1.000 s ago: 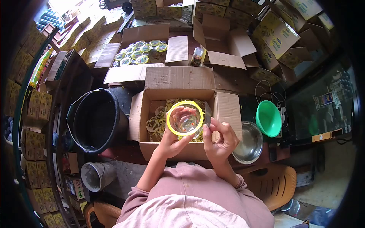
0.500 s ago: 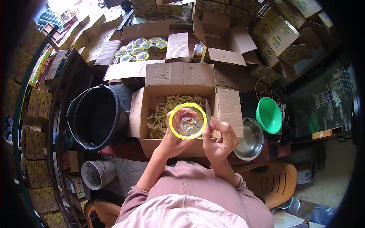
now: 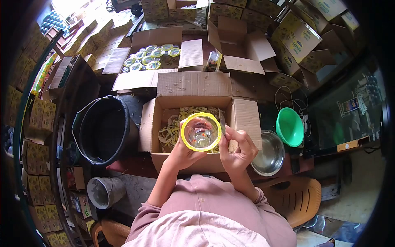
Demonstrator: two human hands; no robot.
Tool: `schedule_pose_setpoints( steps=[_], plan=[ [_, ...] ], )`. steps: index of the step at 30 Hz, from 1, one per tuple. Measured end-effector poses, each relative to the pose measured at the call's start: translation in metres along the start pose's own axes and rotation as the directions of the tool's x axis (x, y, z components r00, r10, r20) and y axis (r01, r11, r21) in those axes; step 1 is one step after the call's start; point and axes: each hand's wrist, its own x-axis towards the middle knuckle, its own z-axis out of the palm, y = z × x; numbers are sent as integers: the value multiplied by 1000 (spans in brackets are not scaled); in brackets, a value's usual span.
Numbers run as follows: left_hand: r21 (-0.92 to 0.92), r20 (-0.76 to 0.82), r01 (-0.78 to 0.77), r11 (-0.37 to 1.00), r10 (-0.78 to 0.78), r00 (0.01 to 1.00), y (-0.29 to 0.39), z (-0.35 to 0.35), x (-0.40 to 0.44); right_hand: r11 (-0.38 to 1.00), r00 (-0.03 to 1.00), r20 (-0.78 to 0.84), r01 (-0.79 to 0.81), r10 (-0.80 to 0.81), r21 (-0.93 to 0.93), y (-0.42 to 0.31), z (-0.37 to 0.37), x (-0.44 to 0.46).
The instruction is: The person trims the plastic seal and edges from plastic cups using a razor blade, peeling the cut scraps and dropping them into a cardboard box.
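My left hand is wrapped around a clear plastic cup with a bright yellow rim, its round end facing up toward me. Small red and orange print shows through its wall. To the right, my right hand is closed, thumb and fingers pinching a thin grey blade that stands close along the cup's right edge. Whether the blade touches the rim I cannot tell. Beneath both hands is an open cardboard box containing curly yellow strips.
Behind, another carton holds several yellow-rimmed cups, with a single cup beside it. A black bucket stands left; a steel bowl and green bowl are right. A grey bucket sits low left.
The view has tipped slightly, so the table things sit a little lower. Both hands keep their grip; the cup has shifted slightly left, and its tilt looks nearly the same.
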Motion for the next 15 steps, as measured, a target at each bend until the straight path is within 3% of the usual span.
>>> schedule_pose_setpoints(
  steps=[12,15],
  plan=[
    [86,29,-29,996,27,999,0,-8,12,1000,999,50,-5,6,-8,9,4,11],
    [14,-20,31,999,-31,999,-7,-7,10,1000,999,49,-10,9,22,12,6,10]
  ],
)
